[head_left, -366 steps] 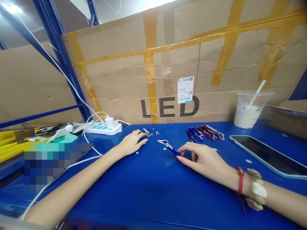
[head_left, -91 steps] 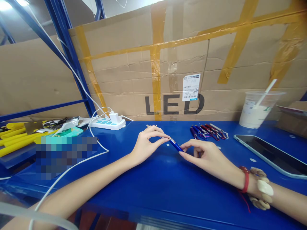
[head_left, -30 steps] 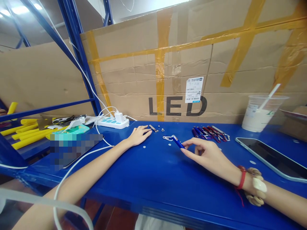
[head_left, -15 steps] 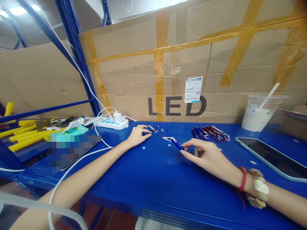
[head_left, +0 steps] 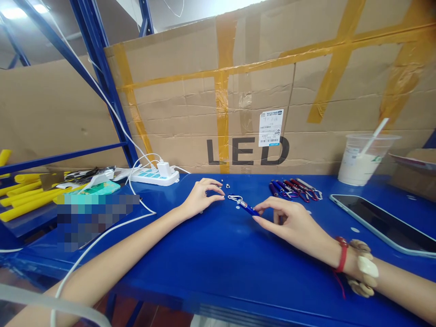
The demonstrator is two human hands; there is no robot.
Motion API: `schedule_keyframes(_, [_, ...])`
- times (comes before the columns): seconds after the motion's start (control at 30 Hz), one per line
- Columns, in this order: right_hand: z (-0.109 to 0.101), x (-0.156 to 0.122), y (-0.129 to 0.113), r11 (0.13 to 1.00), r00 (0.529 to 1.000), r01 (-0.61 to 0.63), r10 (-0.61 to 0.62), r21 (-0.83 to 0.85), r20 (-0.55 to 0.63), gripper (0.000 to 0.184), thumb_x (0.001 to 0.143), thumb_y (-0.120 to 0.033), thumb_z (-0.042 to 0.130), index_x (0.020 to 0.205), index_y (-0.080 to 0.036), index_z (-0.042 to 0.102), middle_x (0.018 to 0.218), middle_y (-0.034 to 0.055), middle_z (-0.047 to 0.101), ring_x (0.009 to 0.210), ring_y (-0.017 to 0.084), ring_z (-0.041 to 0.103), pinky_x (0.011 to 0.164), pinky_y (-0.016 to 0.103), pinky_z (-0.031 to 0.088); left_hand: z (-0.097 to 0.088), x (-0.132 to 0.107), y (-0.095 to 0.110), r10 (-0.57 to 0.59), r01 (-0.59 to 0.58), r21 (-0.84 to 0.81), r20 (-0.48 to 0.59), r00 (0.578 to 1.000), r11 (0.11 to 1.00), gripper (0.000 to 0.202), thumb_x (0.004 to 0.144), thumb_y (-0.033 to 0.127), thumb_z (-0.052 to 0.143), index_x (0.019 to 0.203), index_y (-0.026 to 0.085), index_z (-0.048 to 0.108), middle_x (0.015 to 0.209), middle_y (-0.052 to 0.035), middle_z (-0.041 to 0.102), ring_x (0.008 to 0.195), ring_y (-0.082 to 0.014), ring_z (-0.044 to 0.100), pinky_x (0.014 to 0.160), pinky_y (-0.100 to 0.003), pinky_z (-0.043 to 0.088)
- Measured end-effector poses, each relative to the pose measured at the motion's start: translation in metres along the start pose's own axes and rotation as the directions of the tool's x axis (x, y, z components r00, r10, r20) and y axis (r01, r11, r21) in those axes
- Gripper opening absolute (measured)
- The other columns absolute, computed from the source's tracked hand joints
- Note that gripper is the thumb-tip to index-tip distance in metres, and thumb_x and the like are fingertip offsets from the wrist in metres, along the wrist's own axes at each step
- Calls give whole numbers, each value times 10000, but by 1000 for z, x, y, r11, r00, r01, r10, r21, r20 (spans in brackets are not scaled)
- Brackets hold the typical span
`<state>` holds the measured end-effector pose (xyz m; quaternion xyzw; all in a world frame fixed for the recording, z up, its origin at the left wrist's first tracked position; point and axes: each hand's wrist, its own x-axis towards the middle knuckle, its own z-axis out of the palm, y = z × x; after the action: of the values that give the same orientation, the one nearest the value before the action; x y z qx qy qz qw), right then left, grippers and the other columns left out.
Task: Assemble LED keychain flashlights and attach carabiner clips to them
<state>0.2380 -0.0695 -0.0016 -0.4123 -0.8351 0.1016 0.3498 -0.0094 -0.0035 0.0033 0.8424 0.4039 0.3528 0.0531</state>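
Observation:
My right hand (head_left: 289, 217) pinches the lower end of a slim blue keychain flashlight (head_left: 250, 210) between thumb and fingers. The flashlight tilts up to the left, with a silver carabiner clip (head_left: 234, 198) at its far end and a pale marking near the top. Just left of the clip is my left hand (head_left: 200, 197), its thumb and index finger apart and nothing visible between them. Behind its fingertips lie a small metal piece (head_left: 228, 185) and a tinier bit (head_left: 222, 180). Whatever is under or behind the left fingers is hidden.
Several coloured flashlights with carabiners (head_left: 294, 190) lie in a row, right of centre. Farther right are a phone (head_left: 384, 222) and a plastic cup with a straw (head_left: 357, 163). A power strip (head_left: 156, 176), white cable and yellow tubes (head_left: 30, 195) occupy the left. Cardboard (head_left: 184, 113) stands behind.
My left hand has moved right, toward the carabiner clip. The small silver part by its fingers no longer shows. The flashlight has turned slightly in my right hand, and the view has shifted a little.

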Motion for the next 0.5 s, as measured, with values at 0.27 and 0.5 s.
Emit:
schedule_keyframes(0.27, [-1, 0, 0, 1000, 1000, 2, -2, -1, 12, 194, 797, -368, 552, 880, -222, 648, 817, 5, 632, 472, 74, 481, 452, 207, 394, 4, -6, 37, -16, -17, -290, -113, 993, 957, 103, 708, 280, 684, 777, 209, 713, 839, -31, 707, 923, -197, 609, 916, -353, 421])
schedule_keyframes(0.5, [1, 0, 2, 1000, 1000, -14, 14, -11, -2, 200, 786, -368, 560, 882, -218, 652, 787, 9, 639, 457, 74, 478, 437, 204, 387, 2, -10, 52, -48, -12, -382, -148, 988, 924, 106, 701, 229, 690, 801, 205, 716, 845, -26, 712, 877, -181, 631, 872, -314, 475])
